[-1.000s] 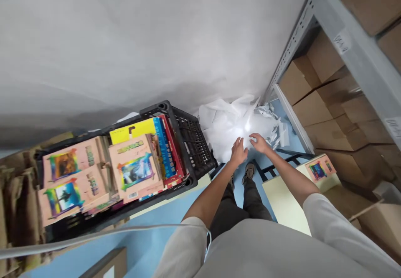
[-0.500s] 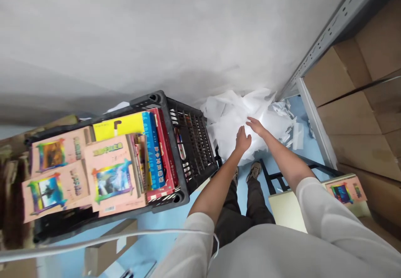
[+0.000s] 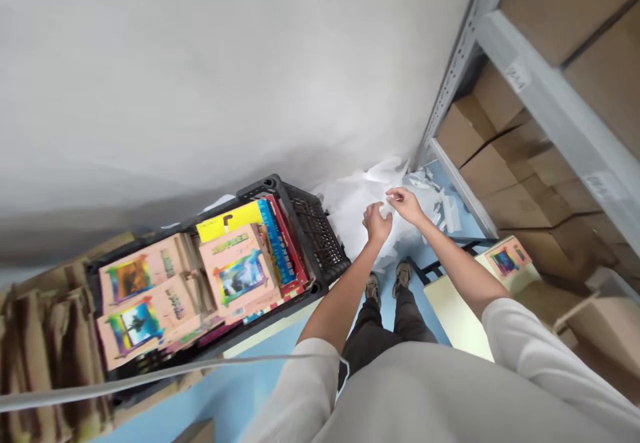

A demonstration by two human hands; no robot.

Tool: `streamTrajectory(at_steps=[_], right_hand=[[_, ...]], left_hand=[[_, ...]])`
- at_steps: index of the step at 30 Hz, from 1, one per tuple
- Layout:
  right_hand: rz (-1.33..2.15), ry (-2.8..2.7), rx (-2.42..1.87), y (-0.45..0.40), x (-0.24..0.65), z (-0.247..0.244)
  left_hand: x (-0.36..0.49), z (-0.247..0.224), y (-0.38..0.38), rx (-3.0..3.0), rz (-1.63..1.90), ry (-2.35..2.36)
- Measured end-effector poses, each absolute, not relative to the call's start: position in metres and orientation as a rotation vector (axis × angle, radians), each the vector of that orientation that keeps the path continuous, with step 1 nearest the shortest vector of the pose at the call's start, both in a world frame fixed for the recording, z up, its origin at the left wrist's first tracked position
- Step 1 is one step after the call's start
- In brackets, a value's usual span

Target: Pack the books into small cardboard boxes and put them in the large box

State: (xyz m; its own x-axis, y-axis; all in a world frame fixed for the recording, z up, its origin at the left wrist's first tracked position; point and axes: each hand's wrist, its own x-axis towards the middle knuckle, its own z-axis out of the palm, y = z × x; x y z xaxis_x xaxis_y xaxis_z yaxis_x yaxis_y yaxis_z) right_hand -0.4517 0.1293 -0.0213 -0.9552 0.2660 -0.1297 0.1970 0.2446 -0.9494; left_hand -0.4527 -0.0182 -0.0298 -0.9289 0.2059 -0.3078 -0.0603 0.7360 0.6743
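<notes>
Both hands hover over a heap of crumpled white paper on the floor by the wall. My left hand has its fingers loosely bent and its thumb apart, with nothing seen in it. Close beside it on the right, my right hand also has half-curled fingers spread apart, and no held thing shows. Left of the hands stands a black plastic crate with pink-covered books, a yellow book, a blue one and a red one.
A metal rack with cardboard boxes rises on the right. Brown paper bundles lie at far left. A pale yellow surface carries a pink book. A white cable crosses in front of me.
The view has shifted, showing more of the rack on the right and more brown paper on the left. The fingers of both hands have curled in from straighter poses.
</notes>
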Motion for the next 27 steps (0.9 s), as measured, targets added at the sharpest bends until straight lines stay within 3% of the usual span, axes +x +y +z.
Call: streamTrajectory(at_steps=[6,15,20,27], right_hand=[[1.294,-2.572,-0.482,0.138,-0.363,0.051],[0.555,-2.872,-0.886,0.097,-0.151,0.091],[0.385,-2.936,-1.122,0.067,-0.048,0.084],[0.403,-2.915,-1.397,0.041,0.069,0.061]], left_hand=[[-0.397,0.022,-0.007,0.485,1.24,2.242],[-0.303,0.1,-0.031,1.233,0.917,2.369],[-0.248,0.093,-0.028,1.721,0.598,2.039],[-0.159,0.056,-0.015,1.853,0.324,1.777]])
